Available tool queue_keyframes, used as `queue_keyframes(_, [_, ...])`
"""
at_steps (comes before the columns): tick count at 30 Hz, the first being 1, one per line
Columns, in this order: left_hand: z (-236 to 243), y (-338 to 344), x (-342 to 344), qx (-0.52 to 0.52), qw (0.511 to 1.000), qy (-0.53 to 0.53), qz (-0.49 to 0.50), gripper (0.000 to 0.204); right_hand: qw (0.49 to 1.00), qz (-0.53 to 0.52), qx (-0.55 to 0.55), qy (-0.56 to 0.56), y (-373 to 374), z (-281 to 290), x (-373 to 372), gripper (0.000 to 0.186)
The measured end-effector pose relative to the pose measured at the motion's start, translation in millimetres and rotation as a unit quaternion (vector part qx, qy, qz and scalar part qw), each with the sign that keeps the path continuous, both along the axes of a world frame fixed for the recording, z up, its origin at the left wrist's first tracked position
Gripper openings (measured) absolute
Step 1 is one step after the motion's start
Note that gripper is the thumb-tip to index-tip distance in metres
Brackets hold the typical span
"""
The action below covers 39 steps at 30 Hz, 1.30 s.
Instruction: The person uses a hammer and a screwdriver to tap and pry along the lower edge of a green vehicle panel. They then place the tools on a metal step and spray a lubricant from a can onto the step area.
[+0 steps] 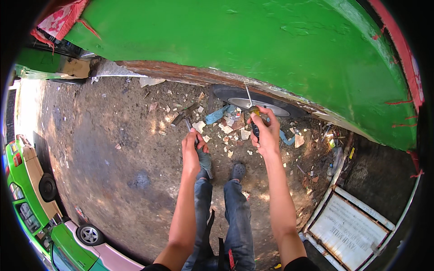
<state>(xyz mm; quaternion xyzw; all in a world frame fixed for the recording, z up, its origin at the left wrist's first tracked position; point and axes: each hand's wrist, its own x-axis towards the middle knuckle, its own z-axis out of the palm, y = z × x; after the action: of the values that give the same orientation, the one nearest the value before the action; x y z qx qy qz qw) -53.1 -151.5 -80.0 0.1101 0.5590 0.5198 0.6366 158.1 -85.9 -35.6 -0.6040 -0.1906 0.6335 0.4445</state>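
My left hand is closed round the handle of a hammer, whose dark head is over the ground. My right hand grips a screwdriver by its black and yellow handle. Its metal shaft points up at the chipped lower edge of a green vehicle body panel. Whether the tip touches that edge, I cannot tell. Bare reddish-brown and whitish patches show along the edge. Below it, partly hidden by the panel, is a wheel.
Pale broken flakes and a blue cloth litter the dirt ground. At lower right lies a white-framed sign. Green vehicles stand at left. Red frayed cloth hangs at upper left. My clogs are below my hands.
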Motion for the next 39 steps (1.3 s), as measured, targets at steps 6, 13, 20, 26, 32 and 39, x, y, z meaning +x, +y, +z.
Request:
queue_keyframes(6, [2.5, -1.6, 13.4, 0.015, 1.000, 0.010, -0.002, 0.044, 0.935, 0.086, 0.156, -0.307, -4.3, -23.6, -9.0, 0.032])
queue_keyframes(13, [0.0, -19.9, 25.7, 0.013, 0.999, 0.026, -0.021, 0.044, 0.996, 0.018, -0.016, 0.084, 4.8, -11.5, 9.4, 0.026])
queue_keyframes(20, [4.7, -29.9, 27.2, 0.009, 0.999, 0.017, -0.029, 0.043, 0.981, 0.021, 0.084, -0.171, -5.0, -8.8, -19.2, 0.029])
queue_keyframes(26, [3.8, -29.2, 26.2, -0.010, 0.999, 0.013, -0.030, 0.043, 0.936, 0.038, 0.143, -0.319, -7.4, -9.5, -17.6, 0.028])
queue_keyframes(32, [3.7, -20.3, 22.2, -0.011, 0.999, -0.008, -0.037, 0.042, 0.889, 0.103, 0.152, -0.420, 0.5, 15.6, -19.7, 0.025])
queue_keyframes(39, [4.9, -12.3, 15.4, -0.003, 0.999, -0.007, -0.040, 0.043, 0.942, 0.124, 0.079, -0.303, 22.5, 17.6, -4.4, 0.027])
